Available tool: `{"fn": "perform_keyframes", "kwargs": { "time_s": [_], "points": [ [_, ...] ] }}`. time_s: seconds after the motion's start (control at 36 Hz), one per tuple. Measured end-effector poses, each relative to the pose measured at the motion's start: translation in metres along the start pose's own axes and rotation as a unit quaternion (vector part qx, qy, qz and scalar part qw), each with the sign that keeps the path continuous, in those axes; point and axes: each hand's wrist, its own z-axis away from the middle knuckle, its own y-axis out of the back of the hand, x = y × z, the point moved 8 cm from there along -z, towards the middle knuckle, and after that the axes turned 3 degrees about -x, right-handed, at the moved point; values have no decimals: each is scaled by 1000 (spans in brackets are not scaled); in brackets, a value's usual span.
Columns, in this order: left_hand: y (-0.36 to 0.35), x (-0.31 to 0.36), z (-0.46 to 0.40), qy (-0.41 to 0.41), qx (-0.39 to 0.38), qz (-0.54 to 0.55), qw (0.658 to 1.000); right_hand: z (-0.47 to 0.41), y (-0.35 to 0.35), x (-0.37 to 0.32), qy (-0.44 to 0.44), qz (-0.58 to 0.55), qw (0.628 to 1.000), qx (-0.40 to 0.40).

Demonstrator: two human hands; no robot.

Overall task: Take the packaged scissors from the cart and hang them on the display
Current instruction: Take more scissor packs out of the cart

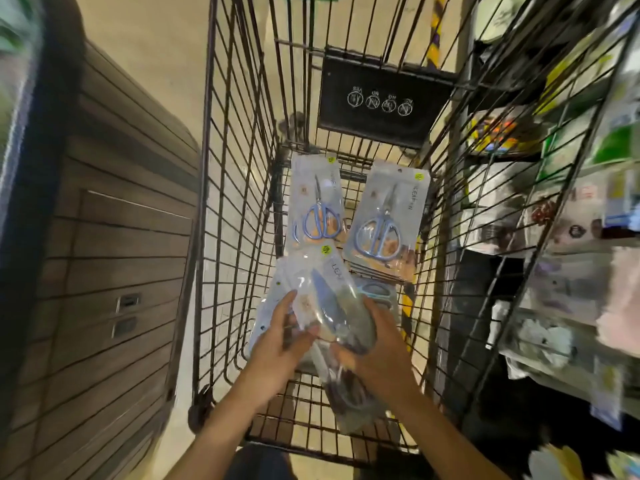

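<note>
Both hands are down in the cart (239, 209), gripping one scissors pack (329, 306) between them. Left hand (277, 344) has it from 9 o'clock with the thumb on top, right hand (377, 348) curls round it from 3 o'clock. It's blurry, so I can't tell if there's more than one pack in the grip. Two more packs (384, 216) lie flat on the cart floor at 12 o'clock, side by side. The display (568, 209) sits at 3 o'clock, just beside the cart.
</note>
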Motion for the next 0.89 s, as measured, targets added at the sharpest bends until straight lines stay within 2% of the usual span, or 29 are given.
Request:
{"fn": "perform_keyframes", "kwargs": {
  "time_s": [0.08, 0.17, 0.36, 0.5, 0.61, 0.67, 0.78, 0.89],
  "points": [
    [-4, 19, 4, -28, 29, 98, 994, 4, 3, -11, 0, -75, 997, 38],
    [-8, 29, 2, -47, 42, 144, 988, 2, -4, -15, -14, -124, 992, 32],
    [-3, 37, -8, -69, 80, 131, 986, -5, -6, -26, -3, -180, 983, 48],
    [0, 39, -9, -51, 67, 137, 987, -8, -9, -31, -11, -205, 979, 5],
    [17, 39, -11, -40, 87, 109, 989, -9, -10, -32, -18, -226, 973, -49],
    [27, 38, -13, -37, 94, 99, 990, -14, -6, -32, -11, -191, 979, -71],
    [39, 29, -16, -30, 100, 92, 990, -42, -3, -7, 20, 1, 997, -68],
    [50, 28, -18, -44, 129, 76, 988, -80, -23, 38, -3, 139, 984, -111]
  ]
}}
